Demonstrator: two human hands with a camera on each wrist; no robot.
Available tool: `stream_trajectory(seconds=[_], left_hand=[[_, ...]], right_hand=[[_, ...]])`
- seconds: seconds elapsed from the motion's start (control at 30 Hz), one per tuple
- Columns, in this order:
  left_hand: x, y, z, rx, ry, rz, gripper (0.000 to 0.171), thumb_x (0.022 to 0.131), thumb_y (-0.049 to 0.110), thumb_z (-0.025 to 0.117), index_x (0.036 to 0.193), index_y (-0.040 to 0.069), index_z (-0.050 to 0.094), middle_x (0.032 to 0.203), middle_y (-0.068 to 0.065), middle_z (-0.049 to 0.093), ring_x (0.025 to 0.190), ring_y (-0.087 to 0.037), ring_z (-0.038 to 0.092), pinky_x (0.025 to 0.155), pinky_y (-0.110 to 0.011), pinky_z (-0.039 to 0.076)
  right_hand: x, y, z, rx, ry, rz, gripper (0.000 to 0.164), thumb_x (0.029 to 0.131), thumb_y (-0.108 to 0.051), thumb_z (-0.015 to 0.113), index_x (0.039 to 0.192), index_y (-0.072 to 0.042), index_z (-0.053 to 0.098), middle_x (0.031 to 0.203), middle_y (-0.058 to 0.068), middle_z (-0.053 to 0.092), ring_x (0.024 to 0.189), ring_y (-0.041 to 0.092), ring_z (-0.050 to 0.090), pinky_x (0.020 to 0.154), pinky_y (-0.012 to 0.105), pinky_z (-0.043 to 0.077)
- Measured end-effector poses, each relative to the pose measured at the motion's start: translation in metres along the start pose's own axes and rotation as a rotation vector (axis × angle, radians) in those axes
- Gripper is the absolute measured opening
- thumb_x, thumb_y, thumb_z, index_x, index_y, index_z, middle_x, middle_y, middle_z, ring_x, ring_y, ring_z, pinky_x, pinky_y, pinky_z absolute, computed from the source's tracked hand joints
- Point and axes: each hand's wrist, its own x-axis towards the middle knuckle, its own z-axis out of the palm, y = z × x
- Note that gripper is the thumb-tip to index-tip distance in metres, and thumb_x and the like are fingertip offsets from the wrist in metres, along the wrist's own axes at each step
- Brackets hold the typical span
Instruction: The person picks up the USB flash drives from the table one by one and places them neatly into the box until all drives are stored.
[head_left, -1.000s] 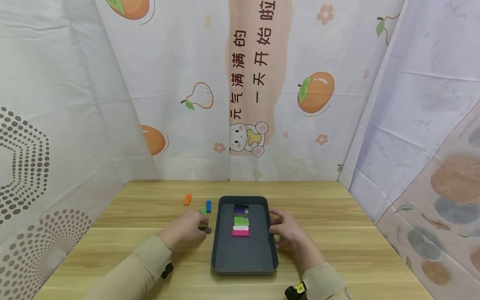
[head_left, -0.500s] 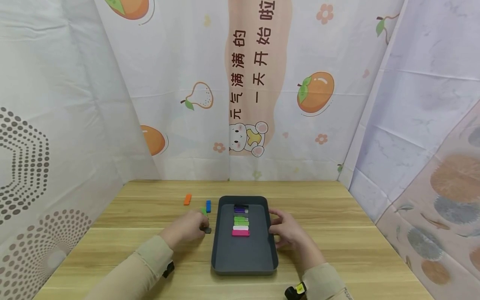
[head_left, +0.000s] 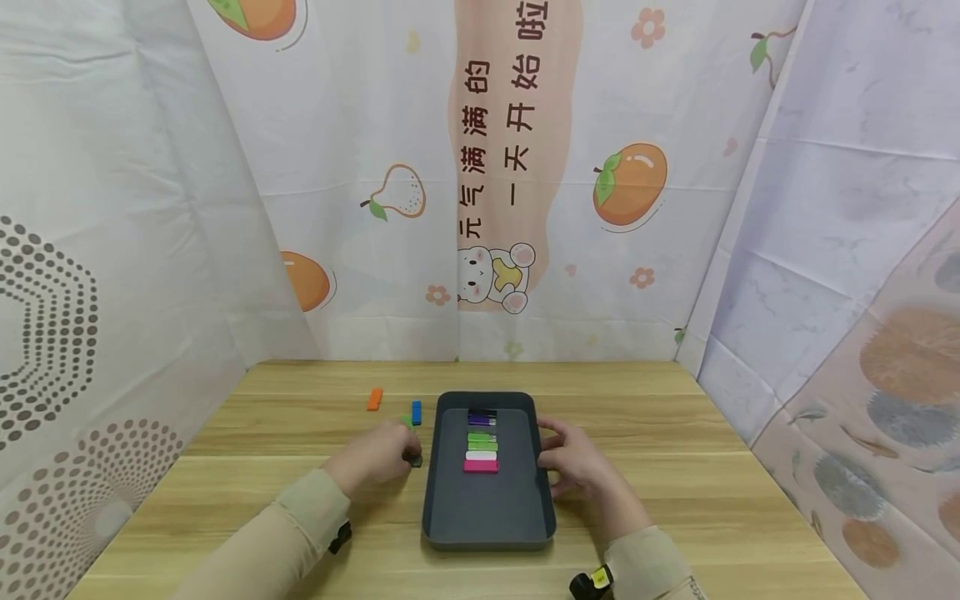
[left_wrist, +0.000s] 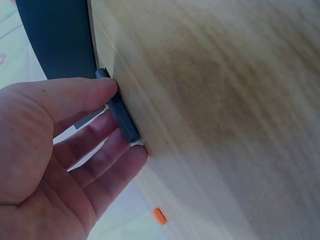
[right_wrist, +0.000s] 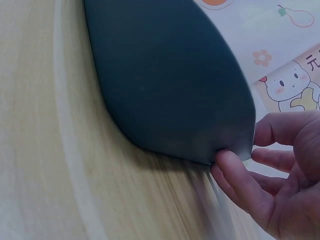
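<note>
My left hand [head_left: 377,454] is low over the table, left of a dark grey tray [head_left: 491,521]. In the left wrist view its thumb and fingers pinch a small black USB stick [left_wrist: 123,118]. Just beyond that hand lie a blue USB stick [head_left: 417,413] and a partly hidden green one [head_left: 407,421]; an orange one [head_left: 375,399] is farther left. My right hand [head_left: 576,460] touches the tray's right outer wall with its fingertips, fingers spread and relaxed. Inside the tray, a pink stick [head_left: 481,467], a white one [head_left: 481,456], green ones [head_left: 482,442] and a purple one [head_left: 482,421] form a column.
A wood-grain table [head_left: 637,400] bears everything. Behind it hangs a printed curtain [head_left: 555,333], and more patterned cloth [head_left: 135,333] closes off the sides. Each wrist wears a small black camera.
My left hand has shifted slightly and its fingers have closed round the black stick, covering more of it. The right hand and the tray stay in place.
</note>
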Motion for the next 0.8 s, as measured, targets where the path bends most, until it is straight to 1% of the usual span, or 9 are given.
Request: stream_trajectory(seconds=[0.1,0.23,0.33,0.53,0.8], left_hand=[[0.0000,0.0004,0.0003,-0.005,0.000,-0.003,0.018,0.083,-0.003,0.074,0.089,0.012,0.079,0.089,0.006,0.070,0.085,-0.012,0.062,0.079,-0.039,0.056],[-0.0004,0.0009,0.0003,0.008,0.008,0.014,0.016,0.083,-0.003,0.076,0.089,0.012,0.079,0.089,0.005,0.071,0.086,-0.013,0.063,0.079,-0.039,0.056],[-0.0005,0.0013,0.0006,0.023,0.013,0.029,0.014,0.084,-0.001,0.076,0.087,0.013,0.078,0.088,0.006,0.070,0.084,-0.012,0.062,0.077,-0.038,0.056],[-0.0007,0.0023,0.0001,0.023,0.007,0.031,0.015,0.084,-0.002,0.076,0.085,0.013,0.075,0.084,0.004,0.068,0.078,-0.011,0.059,0.073,-0.036,0.054],[-0.0027,0.0001,-0.0005,0.000,0.018,-0.005,0.016,0.084,-0.002,0.075,0.088,0.013,0.074,0.087,0.005,0.067,0.083,-0.013,0.062,0.078,-0.040,0.055]], right_hand=[[-0.0004,-0.0006,-0.0001,0.002,-0.004,-0.002,0.080,0.081,0.011,0.061,0.156,-0.003,0.035,0.128,0.033,0.052,0.091,0.035,0.067,0.056,0.052,0.059],[-0.0009,-0.0008,-0.0006,0.004,-0.005,-0.003,0.080,0.082,0.012,0.060,0.156,-0.002,0.034,0.129,0.033,0.051,0.091,0.034,0.067,0.056,0.051,0.059],[-0.0009,-0.0007,-0.0010,0.005,-0.006,-0.001,0.080,0.082,0.012,0.060,0.156,-0.002,0.034,0.129,0.034,0.051,0.091,0.034,0.066,0.056,0.051,0.059],[-0.0005,-0.0003,-0.0010,-0.001,-0.007,-0.002,0.081,0.081,0.011,0.061,0.156,-0.001,0.034,0.128,0.033,0.052,0.090,0.034,0.067,0.056,0.051,0.059],[-0.0003,0.0002,-0.0003,0.002,-0.005,0.000,0.081,0.081,0.012,0.061,0.156,-0.002,0.035,0.129,0.033,0.051,0.092,0.035,0.066,0.056,0.052,0.059]])
